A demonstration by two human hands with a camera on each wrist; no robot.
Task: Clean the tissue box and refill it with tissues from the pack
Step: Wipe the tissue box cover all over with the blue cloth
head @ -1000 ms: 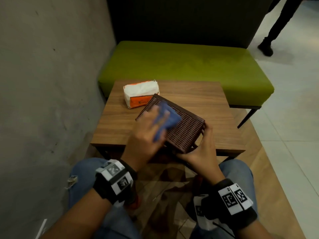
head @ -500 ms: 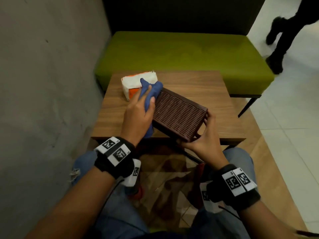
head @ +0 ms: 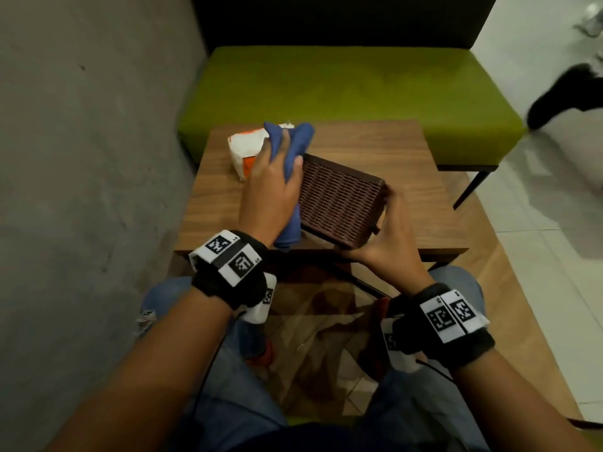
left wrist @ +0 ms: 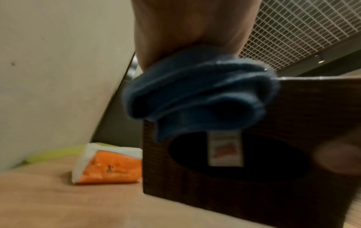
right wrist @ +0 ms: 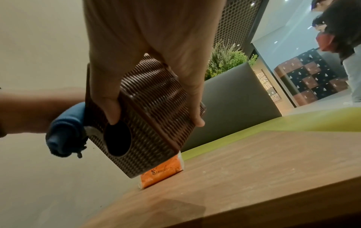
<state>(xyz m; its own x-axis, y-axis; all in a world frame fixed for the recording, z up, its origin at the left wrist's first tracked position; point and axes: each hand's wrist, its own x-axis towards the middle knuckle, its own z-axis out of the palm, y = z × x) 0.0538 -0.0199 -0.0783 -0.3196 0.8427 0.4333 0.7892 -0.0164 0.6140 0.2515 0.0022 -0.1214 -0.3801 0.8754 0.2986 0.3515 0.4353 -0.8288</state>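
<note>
Head view: the tissue box [head: 339, 203] — dark brown, woven — is held tilted above the near half of the wooden worktop [head: 375, 148]; the right hand [head: 390, 236] grips its near right corner, thumb along the right end; the left hand [head: 270, 194] presses a blue cloth [head: 295, 145] against the box's left end, its grip closed round the cloth, which sticks out past the fingertips and below the palm; the tissue pack [head: 244, 151], white and orange, lies on the far left of the worktop, partly behind that hand; a green bench [head: 359, 89] stands beyond.

Left wrist view: the cloth [left wrist: 199, 91] is bunched under the palm at the box's upper edge; the box [left wrist: 234, 177] shows its face with the oval opening, dark inside; a small label hangs from the cloth across the opening; the pack [left wrist: 109, 168] lies on the worktop [left wrist: 58, 205] behind — blurred.

Right wrist view: the right hand [right wrist: 148, 50] clasps the box [right wrist: 148, 120], thumb at the rim of the opening, fingers down the far side; the left hand's cloth [right wrist: 64, 132] touches the box's left edge; the pack [right wrist: 162, 172] shows under the box's lowest corner.
</note>
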